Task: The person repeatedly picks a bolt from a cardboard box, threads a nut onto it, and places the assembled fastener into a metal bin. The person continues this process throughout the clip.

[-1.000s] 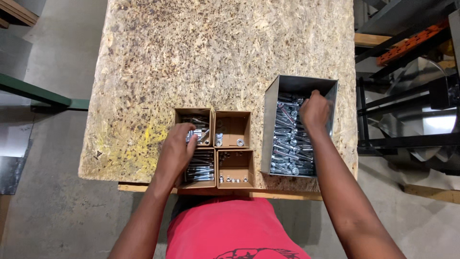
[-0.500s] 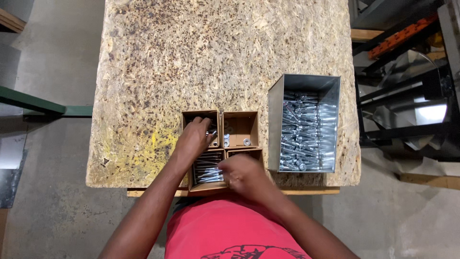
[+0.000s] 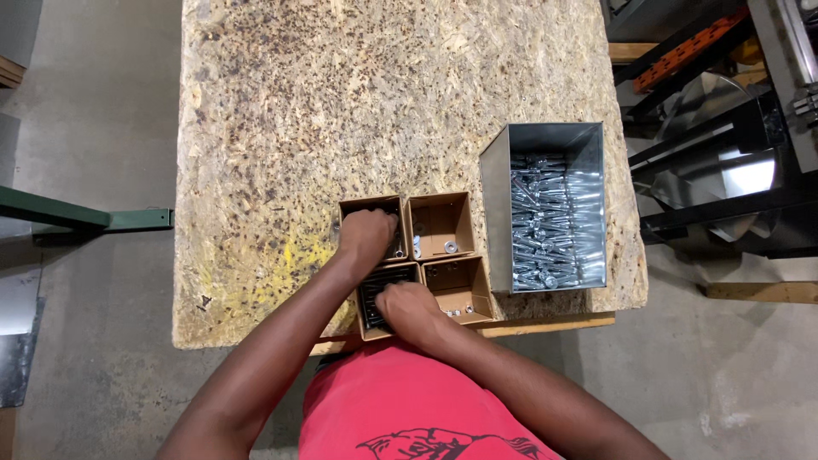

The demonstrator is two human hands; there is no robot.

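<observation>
Four small open cardboard boxes sit in a two-by-two block near the table's front edge. My left hand [image 3: 366, 235] lies over the upper left box [image 3: 368, 204], its fingers curled on the wall shared with the upper right box [image 3: 440, 223], which holds a few small silver parts. My right hand [image 3: 407, 307] reaches down into the lower left box [image 3: 369, 298], which is filled with silver bolts; its fingertips are hidden inside. The lower right box [image 3: 461, 285] holds a few small parts. Right of the boxes stands a metal bin [image 3: 545, 138] full of silver bolts [image 3: 552, 223].
Everything rests on a chipboard table top [image 3: 341, 102] whose front edge is at my waist. A green bar [image 3: 77, 216] juts in on the left over a concrete floor. Dark metal racks and an orange part [image 3: 690, 53] stand to the right.
My right hand left the metal bin, crossed to the left and now dips into the lower left box. My left hand stayed at the upper left box.
</observation>
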